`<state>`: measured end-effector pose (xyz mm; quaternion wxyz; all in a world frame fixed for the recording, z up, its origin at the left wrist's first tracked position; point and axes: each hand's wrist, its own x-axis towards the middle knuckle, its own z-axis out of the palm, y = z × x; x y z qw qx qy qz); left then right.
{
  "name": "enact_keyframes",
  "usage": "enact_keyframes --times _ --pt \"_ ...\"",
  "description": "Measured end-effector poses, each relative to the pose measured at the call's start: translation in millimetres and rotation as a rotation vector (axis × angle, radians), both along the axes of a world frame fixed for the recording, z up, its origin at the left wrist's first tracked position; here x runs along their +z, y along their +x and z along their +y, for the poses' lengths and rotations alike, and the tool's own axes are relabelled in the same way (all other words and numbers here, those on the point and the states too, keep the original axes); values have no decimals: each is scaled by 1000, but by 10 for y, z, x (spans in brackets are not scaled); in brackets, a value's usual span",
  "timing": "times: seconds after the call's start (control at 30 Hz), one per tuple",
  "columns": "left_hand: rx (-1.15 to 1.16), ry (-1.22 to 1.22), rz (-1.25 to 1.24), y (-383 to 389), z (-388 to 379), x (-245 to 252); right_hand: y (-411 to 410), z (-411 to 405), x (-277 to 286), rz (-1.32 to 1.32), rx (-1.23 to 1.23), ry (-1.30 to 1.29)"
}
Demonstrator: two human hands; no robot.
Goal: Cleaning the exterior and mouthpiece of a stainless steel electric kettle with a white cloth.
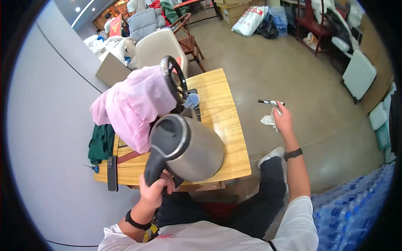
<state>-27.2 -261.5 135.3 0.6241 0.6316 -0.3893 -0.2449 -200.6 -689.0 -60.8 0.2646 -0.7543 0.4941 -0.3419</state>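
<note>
My left hand [156,188] grips the black handle of a stainless steel electric kettle [201,147], which is tilted at the near side of the wooden table [232,125]. Its dark lid faces up and to the left. Out to the right, over the floor, my right hand [283,120] holds a black-and-white marker pen [268,102] and a crumpled white tissue [268,120]. Beyond the kettle are a pink cloth [135,103] and a black ring-shaped object [174,78]. A smartphone [112,174] lies at the table's left edge.
A dark green cloth bag [101,144] is at the table's left side, near the wall. A cream chair [161,45] stands behind the table. Packed plastic bottles [355,204] are at my lower right. White and black bags [251,20] rest on the floor farther off; people are in the background.
</note>
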Motion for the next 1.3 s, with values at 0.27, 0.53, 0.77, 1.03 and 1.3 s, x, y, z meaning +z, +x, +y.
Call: enact_keyframes --times 0.27,0.53,0.77,1.03,1.3 --pt "-44 -269 129 110 272 -212 407 881 2064 -150 571 -11" --pt "-66 -504 306 411 571 -510 1196 1221 1896 139 754 206" --pt "40 -500 501 489 981 -397 1283 1366 1928 281 755 192" --pt "-102 -388 714 533 980 -198 822 1653 2023 -424 657 672" --pt "-213 -468 668 555 1015 -243 181 1989 1912 -768 472 880"
